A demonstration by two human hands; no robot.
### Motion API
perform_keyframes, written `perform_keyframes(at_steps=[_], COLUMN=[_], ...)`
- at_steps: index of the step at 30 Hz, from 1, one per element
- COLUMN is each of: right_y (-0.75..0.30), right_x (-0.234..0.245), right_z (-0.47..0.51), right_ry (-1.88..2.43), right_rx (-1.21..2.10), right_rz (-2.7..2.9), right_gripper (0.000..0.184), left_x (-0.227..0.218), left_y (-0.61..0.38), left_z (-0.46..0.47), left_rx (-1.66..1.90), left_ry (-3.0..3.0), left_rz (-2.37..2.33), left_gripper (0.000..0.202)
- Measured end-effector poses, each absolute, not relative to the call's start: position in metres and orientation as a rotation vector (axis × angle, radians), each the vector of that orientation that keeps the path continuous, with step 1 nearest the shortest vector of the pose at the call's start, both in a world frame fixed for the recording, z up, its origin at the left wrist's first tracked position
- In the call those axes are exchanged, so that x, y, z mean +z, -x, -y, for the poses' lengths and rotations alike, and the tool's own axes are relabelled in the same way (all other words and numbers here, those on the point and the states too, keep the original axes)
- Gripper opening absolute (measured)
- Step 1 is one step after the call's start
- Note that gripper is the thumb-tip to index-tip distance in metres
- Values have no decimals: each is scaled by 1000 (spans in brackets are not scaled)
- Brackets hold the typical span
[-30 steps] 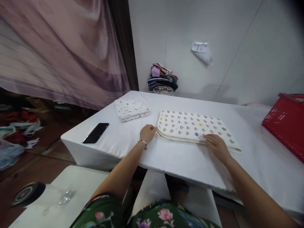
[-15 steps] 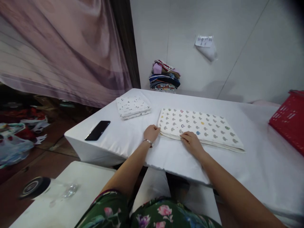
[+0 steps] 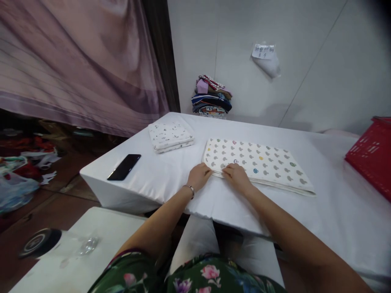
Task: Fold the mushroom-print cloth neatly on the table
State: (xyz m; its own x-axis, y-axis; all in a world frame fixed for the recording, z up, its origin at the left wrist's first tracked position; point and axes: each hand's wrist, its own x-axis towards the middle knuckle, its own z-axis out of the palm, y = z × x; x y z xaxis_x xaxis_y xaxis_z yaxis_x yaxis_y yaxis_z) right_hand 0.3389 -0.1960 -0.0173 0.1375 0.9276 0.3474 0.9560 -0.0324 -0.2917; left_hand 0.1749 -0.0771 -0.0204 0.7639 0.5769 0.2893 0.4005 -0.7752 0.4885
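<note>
A folded cream cloth [image 3: 259, 162] with grey and coloured mushroom-like prints lies flat on the white-covered table [image 3: 336, 219]. My left hand [image 3: 199, 176], with a bracelet at the wrist, pinches the near edge close to the cloth's left corner. Just to its right, my right hand [image 3: 236, 177] has its fingers closed on the same near edge. The fingertips of both hands partly hide the edge. Behind and to the left sits a thicker folded white cloth [image 3: 171, 136] with small dark prints, touched by neither hand.
A black phone [image 3: 124, 167] lies at the table's left end. On the right stands a red plastic basket [image 3: 371, 156]. Stacked folded fabrics [image 3: 211, 97] rise by the wall behind. A lower white surface [image 3: 100, 232] at front left bears a clear container with a dark lid [image 3: 41, 243].
My right hand has slid left along the near edge, closer to my left hand. The left hand has shifted slightly right. The cloth looks nearly unmoved.
</note>
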Motion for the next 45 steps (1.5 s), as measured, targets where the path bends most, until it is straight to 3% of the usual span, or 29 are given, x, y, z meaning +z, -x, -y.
perform_keyframes(at_steps=[11,17,22,38,45], right_y=[-334,-328,-327,-329,-369], right_x=[-33,-35,-37,-42,-22], right_z=[192,187,188,191,218], right_ry=[1937,1848,1839,1772,1723], right_rx=[-191,-218,-194,-149,-114], right_rz=[1822,1805,1833,1799,1497], right_gripper=[21,27,28,24,22], left_x=[-22,-23,-18,-9,-12], left_y=[-177,-177,-181,-179,-178], left_z=[73,70,69,72,70], left_rx=[710,719,651,522,534], left_ry=[-2651,-2799,-2875,-2968,-2972], left_rz=[-721,-649,-674,-520,-529], left_gripper=[9,35,13,18,19])
